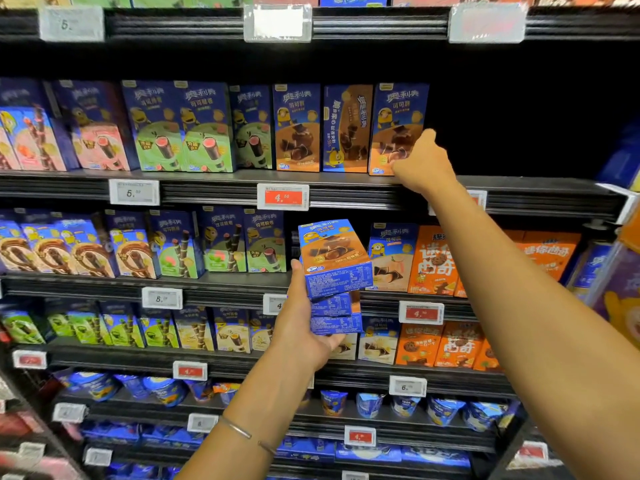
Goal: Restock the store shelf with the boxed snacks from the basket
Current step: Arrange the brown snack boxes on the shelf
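Observation:
My left hand [304,323] grips a stack of three blue-and-brown snack boxes [334,271], held up in front of the middle shelves. My right hand [420,161] reaches up to the upper shelf [214,188] and holds the rightmost blue-and-brown box [398,129], which stands upright at the end of its row. Two matching brown boxes [298,128] stand left of it. To the right of that box the shelf is dark and bare.
Rows of blue, green and pink snack boxes [180,128] fill the shelves to the left. Orange cookie boxes [433,261] stand lower right. Price tags [283,196] line the shelf edges. Blue cups [408,405] sit on a lower shelf.

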A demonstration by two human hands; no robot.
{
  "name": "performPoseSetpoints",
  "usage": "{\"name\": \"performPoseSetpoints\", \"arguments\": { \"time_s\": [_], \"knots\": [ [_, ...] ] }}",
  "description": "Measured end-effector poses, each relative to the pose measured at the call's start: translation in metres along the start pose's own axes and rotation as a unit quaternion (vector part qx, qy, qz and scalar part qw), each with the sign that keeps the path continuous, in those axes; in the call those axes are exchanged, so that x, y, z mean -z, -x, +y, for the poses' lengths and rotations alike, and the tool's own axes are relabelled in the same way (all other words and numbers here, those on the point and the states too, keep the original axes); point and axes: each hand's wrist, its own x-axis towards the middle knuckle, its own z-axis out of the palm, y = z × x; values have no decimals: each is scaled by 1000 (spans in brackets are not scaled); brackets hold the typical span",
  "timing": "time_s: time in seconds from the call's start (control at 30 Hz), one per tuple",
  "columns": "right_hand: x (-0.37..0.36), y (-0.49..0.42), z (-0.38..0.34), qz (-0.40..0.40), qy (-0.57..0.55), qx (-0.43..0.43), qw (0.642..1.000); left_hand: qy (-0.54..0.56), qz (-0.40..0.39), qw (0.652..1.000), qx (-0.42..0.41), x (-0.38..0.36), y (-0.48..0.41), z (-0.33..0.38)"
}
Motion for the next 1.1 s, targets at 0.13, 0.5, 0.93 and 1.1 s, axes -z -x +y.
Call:
{"name": "performPoseSetpoints", "arguments": {
  "time_s": [0.13,0.5,0.93,1.1],
  "knots": [
    [9,20,-10,17,49,-1,999,-4,4,1000,-3,3,0,3],
    [-33,164,-30,-38,-206,73,975,-21,48,996,-73,10,-3,-2],
    [-17,191,-38,-307,-233,-23,922,-54,62,975,-208,33,13,9],
    [-6,190,-44,-357,-255,-19,898,-37,65,972,-221,39,21,11]
  ]
}}
